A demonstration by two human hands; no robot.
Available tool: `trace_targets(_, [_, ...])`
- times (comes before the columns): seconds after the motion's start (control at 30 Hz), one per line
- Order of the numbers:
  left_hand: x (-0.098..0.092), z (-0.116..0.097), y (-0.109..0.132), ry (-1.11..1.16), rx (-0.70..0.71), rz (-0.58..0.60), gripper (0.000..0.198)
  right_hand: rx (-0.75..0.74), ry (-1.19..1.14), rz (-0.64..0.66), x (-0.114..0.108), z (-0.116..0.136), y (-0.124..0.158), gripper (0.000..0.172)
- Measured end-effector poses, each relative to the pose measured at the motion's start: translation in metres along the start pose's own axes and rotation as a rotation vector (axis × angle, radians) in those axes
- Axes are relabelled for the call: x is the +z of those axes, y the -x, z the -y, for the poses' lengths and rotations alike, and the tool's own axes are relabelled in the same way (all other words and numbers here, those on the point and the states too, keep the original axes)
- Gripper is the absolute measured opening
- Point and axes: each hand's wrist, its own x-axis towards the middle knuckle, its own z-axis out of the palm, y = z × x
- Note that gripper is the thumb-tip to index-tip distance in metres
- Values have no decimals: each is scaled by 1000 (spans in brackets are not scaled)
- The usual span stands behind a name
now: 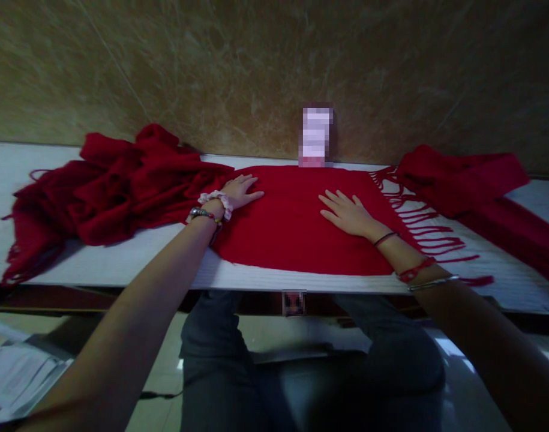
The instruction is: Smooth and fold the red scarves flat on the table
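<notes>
A red scarf [283, 234] lies spread flat on the white table, its fringe [429, 228] fanned out toward the right. On the flat part's left side rests my left hand [239, 191], palm down with fingers stretched. My right hand [346, 213] lies palm down on the right half, fingers spread. Neither hand grips anything. Left of my left hand, red cloth [116, 186] is bunched in a crumpled heap that meets the flat part; where the two join is partly hidden by my hand and wrist.
Another folded red cloth [463, 186] lies at the right, trailing over the table's right part. The narrow white table [134, 264] backs onto a brown marbled wall [211, 72]. A blurred-out pale item [316, 135] stands at the wall. Papers [22, 378] sit below at left.
</notes>
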Motion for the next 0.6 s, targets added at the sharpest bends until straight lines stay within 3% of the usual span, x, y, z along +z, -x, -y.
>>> trace_targets(0.13, [-2, 7, -7, -15, 23, 150, 72, -12, -1, -5, 1, -1, -1, 54])
trace_targets(0.23, [-3, 4, -1, -18, 30, 147, 71, -4, 0, 0, 1, -1, -1, 55])
trace_targets(0.37, [-20, 0, 15, 31, 182, -25, 64, -9, 1, 6, 1, -1, 0, 55])
trace_targets(0.43, [-39, 6, 25, 53, 206, -206, 58, -13, 0, -6, 1, -1, 0, 55])
trace_targets(0.53, [-63, 40, 42, -56, 35, -388, 52, -8, 2, -8, 2, -2, 0, 54])
trace_targets(0.6, [-64, 79, 57, -178, -215, -413, 57, -4, 3, -6, 2, -2, 0, 54])
